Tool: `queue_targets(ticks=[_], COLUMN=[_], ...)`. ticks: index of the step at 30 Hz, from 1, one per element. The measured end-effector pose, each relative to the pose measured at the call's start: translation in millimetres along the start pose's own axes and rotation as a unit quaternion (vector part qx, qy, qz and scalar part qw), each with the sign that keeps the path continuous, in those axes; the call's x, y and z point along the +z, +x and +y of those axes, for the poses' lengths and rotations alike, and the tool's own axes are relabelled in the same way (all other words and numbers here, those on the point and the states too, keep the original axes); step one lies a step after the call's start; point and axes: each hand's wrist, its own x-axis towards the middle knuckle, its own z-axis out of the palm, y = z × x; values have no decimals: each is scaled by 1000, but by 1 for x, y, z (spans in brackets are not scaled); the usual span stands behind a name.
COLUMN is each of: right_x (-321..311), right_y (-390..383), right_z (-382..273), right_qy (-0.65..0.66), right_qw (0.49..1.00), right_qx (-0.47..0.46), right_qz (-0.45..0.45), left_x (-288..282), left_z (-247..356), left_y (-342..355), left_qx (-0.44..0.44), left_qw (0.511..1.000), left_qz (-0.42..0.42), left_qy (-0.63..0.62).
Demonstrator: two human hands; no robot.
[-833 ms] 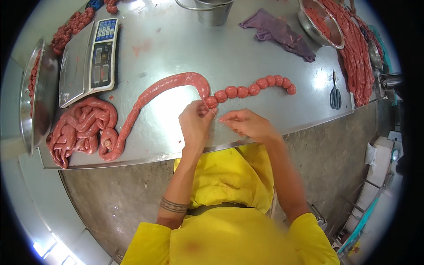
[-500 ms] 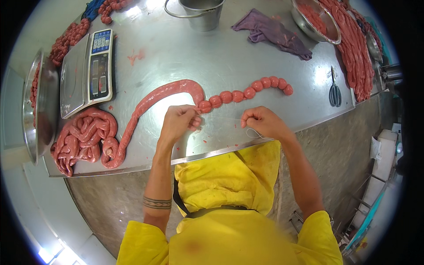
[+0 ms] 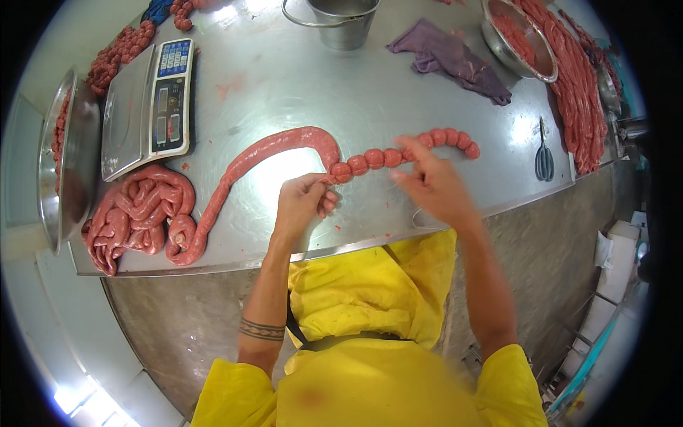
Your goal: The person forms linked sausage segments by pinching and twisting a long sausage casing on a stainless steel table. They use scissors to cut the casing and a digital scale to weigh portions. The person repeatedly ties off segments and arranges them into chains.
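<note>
A sausage rope [image 3: 277, 144] curves across the steel table. Its right part is tied into a chain of small round links [image 3: 375, 158]. Just below the first link, my left hand [image 3: 302, 206] is closed, thumb and forefinger pinching the white string [image 3: 328, 179] beside the sausage. My right hand [image 3: 440, 186] is lifted above the table and somewhat blurred, its forefinger stretched toward the links and its thumb apart. Beneath that hand a loop of the string [image 3: 418, 221] hangs near the table edge. Whether the hidden lower fingers touch it does not show.
Coiled sausage [image 3: 142, 210] lies at left beside a scale [image 3: 171, 107] and a steel bowl [image 3: 78, 149]. A bucket [image 3: 343, 32], a purple cloth [image 3: 452, 60] and a bowl of meat [image 3: 523, 64] stand farther back. Scissors [image 3: 543, 160] lie right, near casings [image 3: 569, 107].
My right hand has let go of its pinch on the taut string and moved up toward the links, fingers spreading. My left hand keeps its pinch. The whole view has shifted slightly.
</note>
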Motion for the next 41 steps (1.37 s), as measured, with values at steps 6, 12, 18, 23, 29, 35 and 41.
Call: queue_targets(ticks=[6, 12, 18, 23, 29, 35, 41], right_x=[91, 109, 84, -25, -50, -7, 6], right_y=[28, 38, 29, -13, -31, -27, -35], right_z=[-2, -5, 11, 44, 72, 98, 63], right_qy=[-196, -246, -20, 37, -63, -34, 28], right_qw=[962, 961, 998, 980, 987, 996, 995], right_qx=[-188, -124, -44, 1, 118, 73, 9], right_qz=[30, -4, 29, -195, -88, 47, -93], left_x=[4, 3, 9, 5, 19, 8, -22], left_z=[-6, 0, 7, 15, 22, 11, -14], left_y=[-3, -10, -7, -3, -2, -2, -14], left_qx=[30, 29, -10, -25, -44, -48, -32], left_qw=[999, 999, 998, 998, 995, 989, 993], left_qz=[-1, 12, 33, 52, 88, 139, -6], left_qy=[-23, -36, -59, -29, 34, 30, 115])
